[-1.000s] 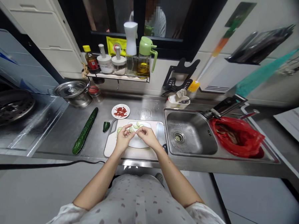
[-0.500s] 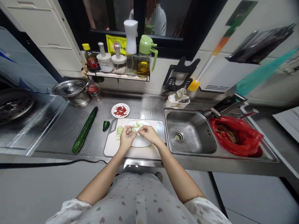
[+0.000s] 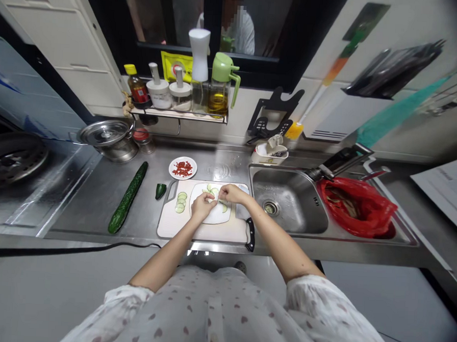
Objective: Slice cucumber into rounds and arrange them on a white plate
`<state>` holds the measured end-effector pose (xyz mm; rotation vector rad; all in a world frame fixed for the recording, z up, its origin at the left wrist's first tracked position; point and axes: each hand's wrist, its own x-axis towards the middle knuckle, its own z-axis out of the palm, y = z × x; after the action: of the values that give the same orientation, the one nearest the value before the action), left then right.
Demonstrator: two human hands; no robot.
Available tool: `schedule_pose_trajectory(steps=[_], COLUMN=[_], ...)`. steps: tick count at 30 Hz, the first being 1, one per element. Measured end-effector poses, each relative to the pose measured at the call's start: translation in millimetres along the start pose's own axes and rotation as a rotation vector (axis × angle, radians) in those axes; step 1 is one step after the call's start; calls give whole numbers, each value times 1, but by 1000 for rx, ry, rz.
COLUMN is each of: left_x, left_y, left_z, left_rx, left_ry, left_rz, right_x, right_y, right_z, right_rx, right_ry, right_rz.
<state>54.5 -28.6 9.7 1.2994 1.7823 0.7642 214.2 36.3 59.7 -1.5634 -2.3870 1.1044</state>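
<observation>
Over the white plate [image 3: 215, 220], my left hand [image 3: 202, 207] is closed in a pinch around a pale cucumber slice, mostly hidden by the fingers. My right hand [image 3: 234, 194] is just right of it, fingertips pressed together; what they hold, if anything, is too small to tell. Cucumber slices [image 3: 213, 190] lie on the plate's far part, and another slice [image 3: 224, 208] is below my right fingers. The plate rests on a cutting board [image 3: 175, 228]. An overlapping row of cucumber slices [image 3: 181, 202] lies on its left side. A knife [image 3: 250, 234] with a black handle lies along the right edge.
Left of the board are a cut cucumber end [image 3: 160, 191] and a long cucumber [image 3: 128, 199]. Behind stands a small dish [image 3: 172, 174] of chopped red pieces. The sink [image 3: 292, 200] and a red plastic bag [image 3: 357, 208] are right. A condiment shelf [image 3: 181, 115] hangs above.
My right hand has moved right, away from my left hand, uncovering a slice on the plate. My left hand shifted slightly right. The knife handle, earlier hidden by my right forearm, now shows.
</observation>
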Motion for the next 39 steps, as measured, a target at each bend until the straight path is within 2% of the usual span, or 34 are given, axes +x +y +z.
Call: schedule_pose_trajectory(steps=[5, 13, 27, 36, 39], left_x=[3, 10, 15, 14, 15], left_y=[6, 13, 11, 9, 9], left_z=[9, 26, 39, 37, 35], left_rx=[206, 345, 488, 505, 488], left_ry=[-39, -119, -98, -75, -79], left_rz=[-53, -51, 24, 89, 72], right_x=[2, 2, 3, -2, -7], right_y=[9, 13, 17, 18, 23], right_z=[4, 11, 18, 16, 10], right_rx=[-209, -488, -574, -559, -473], right_ry=[-43, -101, -102, -46, 33], right_rz=[36, 70, 83, 84, 116])
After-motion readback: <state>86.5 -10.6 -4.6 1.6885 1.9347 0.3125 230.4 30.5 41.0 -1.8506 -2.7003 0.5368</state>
